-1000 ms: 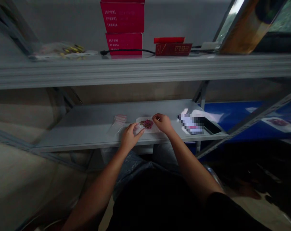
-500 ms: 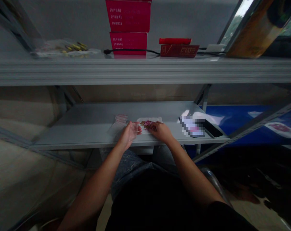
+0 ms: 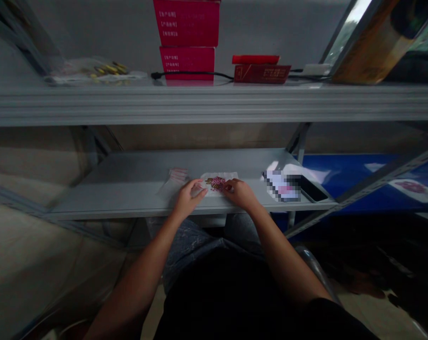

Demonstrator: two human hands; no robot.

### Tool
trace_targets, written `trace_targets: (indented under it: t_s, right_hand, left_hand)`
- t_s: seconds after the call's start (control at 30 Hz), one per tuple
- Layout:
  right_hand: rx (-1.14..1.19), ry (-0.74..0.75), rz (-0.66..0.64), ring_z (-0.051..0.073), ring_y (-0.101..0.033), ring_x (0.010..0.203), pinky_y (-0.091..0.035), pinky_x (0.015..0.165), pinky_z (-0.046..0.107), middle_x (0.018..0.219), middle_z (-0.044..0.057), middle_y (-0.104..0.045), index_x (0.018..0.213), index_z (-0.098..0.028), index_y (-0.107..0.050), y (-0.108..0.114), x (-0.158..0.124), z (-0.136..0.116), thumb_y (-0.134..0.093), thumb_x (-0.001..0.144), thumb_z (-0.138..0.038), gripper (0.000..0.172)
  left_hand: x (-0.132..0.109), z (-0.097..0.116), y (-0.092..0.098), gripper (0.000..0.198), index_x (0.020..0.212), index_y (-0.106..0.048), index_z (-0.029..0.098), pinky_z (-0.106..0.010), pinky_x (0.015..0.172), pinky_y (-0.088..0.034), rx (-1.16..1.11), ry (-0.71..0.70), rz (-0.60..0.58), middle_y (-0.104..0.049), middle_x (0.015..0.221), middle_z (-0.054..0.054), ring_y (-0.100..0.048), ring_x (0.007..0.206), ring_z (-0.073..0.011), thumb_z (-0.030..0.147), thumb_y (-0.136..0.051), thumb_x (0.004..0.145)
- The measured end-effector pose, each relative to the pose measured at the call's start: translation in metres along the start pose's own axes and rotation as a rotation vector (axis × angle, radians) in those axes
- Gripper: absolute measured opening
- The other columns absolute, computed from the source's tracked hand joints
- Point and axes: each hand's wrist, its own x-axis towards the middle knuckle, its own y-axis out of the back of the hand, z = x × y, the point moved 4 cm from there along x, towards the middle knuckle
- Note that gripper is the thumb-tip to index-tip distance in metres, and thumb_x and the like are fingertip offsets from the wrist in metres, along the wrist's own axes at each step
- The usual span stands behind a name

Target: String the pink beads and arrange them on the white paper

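Note:
On the grey lower shelf lies a white sheet or bag (image 3: 231, 176) with small pink and brownish pieces (image 3: 217, 183) on it. My left hand (image 3: 187, 198) is at the left edge of the sheet, thumb and forefinger curved round a small clear plastic bag that shows faintly between them. At the right side of the pieces, my right hand (image 3: 239, 192) has its fingertips pinched together; what they hold, if anything, is too small to make out. Left of my left hand sit clear plastic bags (image 3: 178, 174) with pinkish stripes.
Two phones, one blurred (image 3: 282, 185) and one dark (image 3: 312, 189), lie at the shelf's right end. Above, the upper shelf (image 3: 199, 106) bears magenta boxes (image 3: 188, 23), red boxes (image 3: 261, 73), a black cable and a bag of yellow-black items (image 3: 109, 69).
My left hand has turned slightly and its fingers look more clearly curved; the clear plastic over it has shifted off the hand. My right hand has barely moved.

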Motion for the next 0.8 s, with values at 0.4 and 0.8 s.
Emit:
trace_targets:
  t_s: [0.4, 0.8]
  right_hand:
    - [-0.058, -0.052, 0.003, 0.022, -0.068, 0.085, -0.045, 0.075, 0.029, 0.102, 0.012, -0.076, 0.105, -0.018, -0.076, 0.002, 0.001, 0.004, -0.062, 0.095, -0.023, 0.017]
    - [0.216, -0.068, 0.114, 0.020, -0.068, 0.079, -0.048, 0.075, 0.030, 0.093, 0.010, -0.077, 0.095, -0.016, -0.076, 0.003, 0.004, 0.011, -0.062, 0.090, -0.022, 0.016]
  left_hand:
    - [-0.009, 0.006, -0.018, 0.040, 0.118, -0.069, 0.025, -0.049, 0.107, -0.043, 0.463, -0.161, -0.109, -0.069, 0.117, -0.011, -0.061, 0.115, -0.0343, 0.039, -0.081, 0.083]
    - [-0.010, 0.010, -0.016, 0.042, 0.120, -0.068, 0.024, -0.050, 0.106, -0.044, 0.443, -0.154, -0.093, -0.069, 0.118, -0.012, -0.061, 0.115, -0.0344, 0.037, -0.082, 0.083]
